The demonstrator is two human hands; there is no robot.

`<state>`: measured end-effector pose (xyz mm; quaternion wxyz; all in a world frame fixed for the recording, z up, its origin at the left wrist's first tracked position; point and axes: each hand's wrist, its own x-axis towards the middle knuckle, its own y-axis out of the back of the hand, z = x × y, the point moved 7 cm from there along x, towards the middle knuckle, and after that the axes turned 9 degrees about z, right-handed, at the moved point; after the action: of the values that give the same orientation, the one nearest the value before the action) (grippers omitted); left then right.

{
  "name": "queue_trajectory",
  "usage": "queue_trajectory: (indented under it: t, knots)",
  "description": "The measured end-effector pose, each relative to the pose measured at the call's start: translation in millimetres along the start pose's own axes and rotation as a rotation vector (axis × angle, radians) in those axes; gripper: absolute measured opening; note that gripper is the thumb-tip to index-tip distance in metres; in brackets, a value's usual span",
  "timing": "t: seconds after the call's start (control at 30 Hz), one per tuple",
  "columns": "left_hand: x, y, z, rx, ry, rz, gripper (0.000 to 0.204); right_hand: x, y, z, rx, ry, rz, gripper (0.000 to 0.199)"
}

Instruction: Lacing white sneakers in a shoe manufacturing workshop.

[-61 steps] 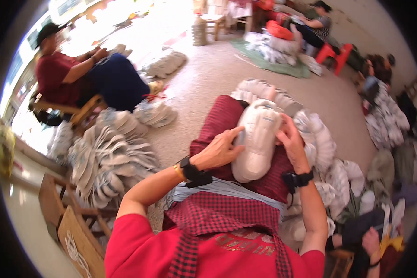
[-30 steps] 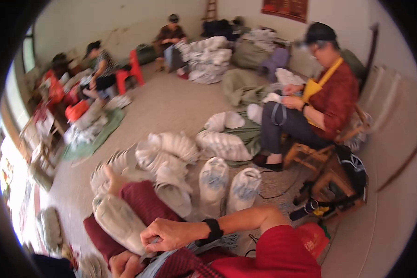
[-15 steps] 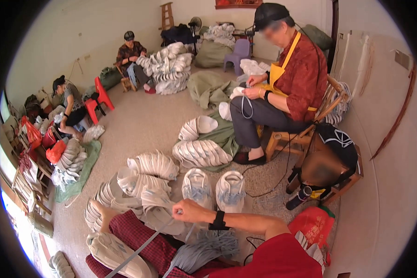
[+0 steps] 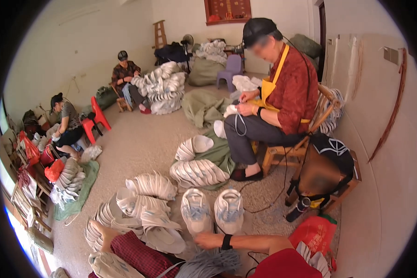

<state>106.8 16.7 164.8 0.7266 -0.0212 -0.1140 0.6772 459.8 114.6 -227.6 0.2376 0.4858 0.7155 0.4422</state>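
Note:
My right hand [image 4: 207, 240], with a black band on its wrist, hangs just below two pale sneakers [image 4: 197, 217] with light blue-grey laces. Its fingers look curled; what they may hold is hidden. Beneath it lies a bundle of grey shoelaces [image 4: 211, 263]. One grey lace [image 4: 169, 270] runs from beside the bundle to the lower edge. At lower left a cream sneaker [image 4: 109, 265] rests against my dark red checked trouser leg [image 4: 141, 252]. My left hand does not show.
Nested shoe uppers [image 4: 150, 185] stand in rows at left front. Others lie on green cloth [image 4: 217, 143] by a seated co-worker [image 4: 287, 88] handling a shoe. Two more people sit further back. At right are a red bag [image 4: 314, 236], a dark bottle [image 4: 299, 208] and a cable [image 4: 282, 194].
My right hand has moved right and down toward the lace bundle. The lace stretched taut from it no longer shows that way. The view has tilted up, so the shoe at lower left shows less.

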Motion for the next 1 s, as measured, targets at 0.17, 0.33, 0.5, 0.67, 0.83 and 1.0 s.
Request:
queue_trajectory:
  t: [0.17, 0.33, 0.5, 0.67, 0.83, 1.0]
  knots:
    - [1.3, -82.1, -44.6, 0.591, 0.308, -0.243, 0.033, 59.3, 145.0, -184.2, 0.924, 0.334, 0.276, 0.034]
    - [13.7, -72.5, -61.5, 0.624, 0.113, -0.229, 0.033, 46.6, 122.3, -267.1, 1.286, 0.391, -0.296, 0.043]
    - [-7.4, -46.2, -59.8, 0.678, 0.095, -0.201, 0.036, 37.0, 146.1, -244.9, 1.145, 0.331, -0.066, 0.045]
    - [-16.9, -44.4, -63.6, 0.485, 0.151, -0.152, 0.035, 33.7, 125.5, -226.8, 0.554, 0.319, 0.062, 0.042]
    - [-13.6, -48.8, -52.8, 0.485, 0.098, -0.159, 0.033, 54.4, 119.5, -243.8, 0.476, 0.489, 0.274, 0.026]
    - [-5.1, -68.9, -50.2, 0.505, -0.071, -0.121, 0.035, 57.5, 150.3, -298.5, 1.134, 0.487, 0.057, 0.029]
